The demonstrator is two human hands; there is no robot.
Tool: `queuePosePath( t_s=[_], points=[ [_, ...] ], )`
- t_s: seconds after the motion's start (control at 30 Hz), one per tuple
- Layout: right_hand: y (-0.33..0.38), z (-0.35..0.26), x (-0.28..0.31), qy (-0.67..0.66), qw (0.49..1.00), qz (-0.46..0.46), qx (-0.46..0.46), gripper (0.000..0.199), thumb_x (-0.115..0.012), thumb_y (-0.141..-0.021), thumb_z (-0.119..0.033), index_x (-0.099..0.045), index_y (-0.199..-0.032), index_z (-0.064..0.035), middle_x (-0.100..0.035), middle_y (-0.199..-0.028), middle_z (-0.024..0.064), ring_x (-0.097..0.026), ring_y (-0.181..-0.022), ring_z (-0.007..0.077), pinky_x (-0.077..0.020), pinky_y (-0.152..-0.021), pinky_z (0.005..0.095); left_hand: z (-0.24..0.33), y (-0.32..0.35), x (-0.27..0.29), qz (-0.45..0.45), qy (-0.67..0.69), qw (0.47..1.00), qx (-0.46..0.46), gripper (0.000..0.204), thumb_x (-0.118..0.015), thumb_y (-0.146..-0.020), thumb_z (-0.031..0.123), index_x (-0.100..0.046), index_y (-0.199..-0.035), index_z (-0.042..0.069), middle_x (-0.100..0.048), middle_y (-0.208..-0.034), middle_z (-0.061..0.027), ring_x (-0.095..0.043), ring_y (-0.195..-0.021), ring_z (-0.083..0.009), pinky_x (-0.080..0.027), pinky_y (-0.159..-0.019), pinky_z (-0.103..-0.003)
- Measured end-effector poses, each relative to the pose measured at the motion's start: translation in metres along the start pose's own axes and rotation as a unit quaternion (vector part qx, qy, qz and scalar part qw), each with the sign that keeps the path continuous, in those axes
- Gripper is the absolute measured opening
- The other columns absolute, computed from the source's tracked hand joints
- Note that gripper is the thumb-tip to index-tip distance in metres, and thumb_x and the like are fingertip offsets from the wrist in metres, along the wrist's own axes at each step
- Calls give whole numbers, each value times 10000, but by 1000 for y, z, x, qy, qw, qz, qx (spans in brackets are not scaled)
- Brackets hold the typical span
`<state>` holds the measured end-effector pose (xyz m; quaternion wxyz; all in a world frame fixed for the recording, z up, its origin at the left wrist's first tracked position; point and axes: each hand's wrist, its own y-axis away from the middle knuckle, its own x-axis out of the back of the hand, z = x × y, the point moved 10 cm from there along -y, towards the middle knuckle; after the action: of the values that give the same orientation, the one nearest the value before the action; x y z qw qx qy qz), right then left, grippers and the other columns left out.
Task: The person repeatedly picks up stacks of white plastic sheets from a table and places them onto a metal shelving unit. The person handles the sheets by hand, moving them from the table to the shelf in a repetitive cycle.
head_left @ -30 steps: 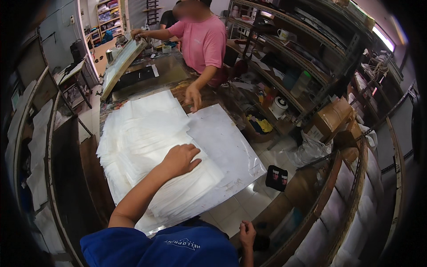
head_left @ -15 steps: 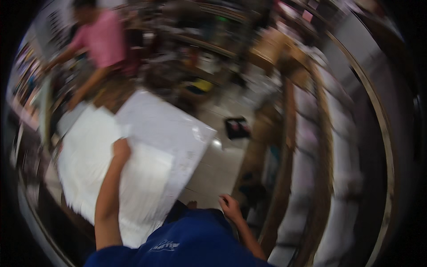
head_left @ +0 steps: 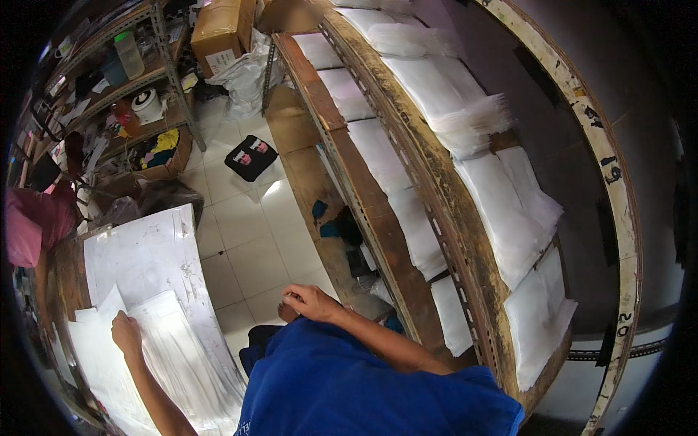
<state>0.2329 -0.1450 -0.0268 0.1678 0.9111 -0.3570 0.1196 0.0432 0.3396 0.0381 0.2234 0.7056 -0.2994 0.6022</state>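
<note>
White sheets in loose stacks (head_left: 174, 341) cover the near part of a board-topped table at the lower left. My left hand (head_left: 126, 330) is closed on a raised corner of a white sheet (head_left: 111, 301) there. Behind the stacks, a larger white board (head_left: 134, 254) with scuffs and marks lies on the table. My right hand (head_left: 311, 301) hovers in front of my blue shirt over the tiled floor, away from the table. Its fingers are curled together, and whatever may be inside them is hidden.
At right, a long wooden rack (head_left: 436, 174) holds several stacks of white sheets (head_left: 502, 211). A black mat (head_left: 251, 158) lies on the tiles. Shelving (head_left: 109, 102) with bottles stands far left, near a cardboard box (head_left: 222, 33). Another person's pink clothing (head_left: 36, 218) shows at the left edge.
My view has swung to the right, bringing the rack into fuller sight and the pink-clad person to the edge. My left hand now grips a lifted sheet corner; the right stays curled.
</note>
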Motion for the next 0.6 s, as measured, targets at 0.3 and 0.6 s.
queuePosePath(
  t_s=[0.3, 0.6],
  points=[
    [3, -65, 24, -84, 996, 1, 21, 479, -566, -930, -255, -457, -1344, -41, -634, -912, 161, -633, -752, 245, -501, -713, 377, 250, 85, 112, -12, 376, 901, -217, 184, -602, -789, 21, -613, -971, 0, -626, -856, -213, -632, -723, -376, -507, -652, -435],
    [28, -56, 38, 16, 999, -15, 35, 299, -503, -963, -261, -581, -1069, 7, -646, -953, 215, -637, -867, 348, -487, -767, 388, 387, 202, 96, -136, 417, 822, -362, 144, -628, -802, 109, -590, -907, 18, -621, -821, -165, -627, -695, -354, -511, -628, -447]
  ],
)
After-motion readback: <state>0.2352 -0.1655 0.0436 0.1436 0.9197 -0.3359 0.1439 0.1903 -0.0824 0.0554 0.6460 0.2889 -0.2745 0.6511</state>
